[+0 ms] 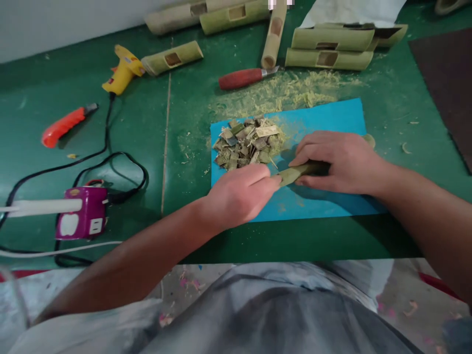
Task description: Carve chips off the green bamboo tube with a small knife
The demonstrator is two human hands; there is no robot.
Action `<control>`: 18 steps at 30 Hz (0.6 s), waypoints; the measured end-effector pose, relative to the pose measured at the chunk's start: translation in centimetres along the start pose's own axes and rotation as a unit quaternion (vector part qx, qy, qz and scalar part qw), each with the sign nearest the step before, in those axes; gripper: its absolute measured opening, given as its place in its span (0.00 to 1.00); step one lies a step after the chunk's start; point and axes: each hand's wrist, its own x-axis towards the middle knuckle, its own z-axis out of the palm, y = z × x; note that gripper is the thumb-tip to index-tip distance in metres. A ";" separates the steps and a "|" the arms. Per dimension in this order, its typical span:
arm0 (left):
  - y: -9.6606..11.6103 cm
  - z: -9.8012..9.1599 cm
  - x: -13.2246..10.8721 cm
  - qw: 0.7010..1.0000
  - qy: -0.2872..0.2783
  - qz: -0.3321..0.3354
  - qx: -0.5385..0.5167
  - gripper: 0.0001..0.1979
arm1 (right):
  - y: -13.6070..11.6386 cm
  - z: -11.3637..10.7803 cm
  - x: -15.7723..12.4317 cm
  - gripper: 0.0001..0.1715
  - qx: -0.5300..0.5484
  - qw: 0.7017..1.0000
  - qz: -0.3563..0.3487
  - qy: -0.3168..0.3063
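Note:
A green bamboo tube (295,174) lies across the front of a blue sheet (332,116). My right hand (341,158) is wrapped over the tube from above, and its far end (369,141) pokes out behind the knuckles. At the tube's near left end, my left hand (245,191) is closed in a fist with thumb and fingers pressed on the tip. Whether a small tool is hidden inside that fist, I cannot tell. Just beyond the left hand is a heap of bamboo chips (247,143) on the sheet.
A red-handled knife (243,78) lies by shavings (295,96). Cut bamboo tubes (330,59) line the back. At left are a yellow glue gun (123,71), an orange cutter (66,127) and a purple power adapter (83,214) with cords. A dark mat (448,83) is at right.

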 end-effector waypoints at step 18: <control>0.0 0.0 0.4 1.000 -0.005 -0.004 -0.007 0.15 | 0.0 0.1 -0.1 0.09 0.004 1.000 0.002 0.004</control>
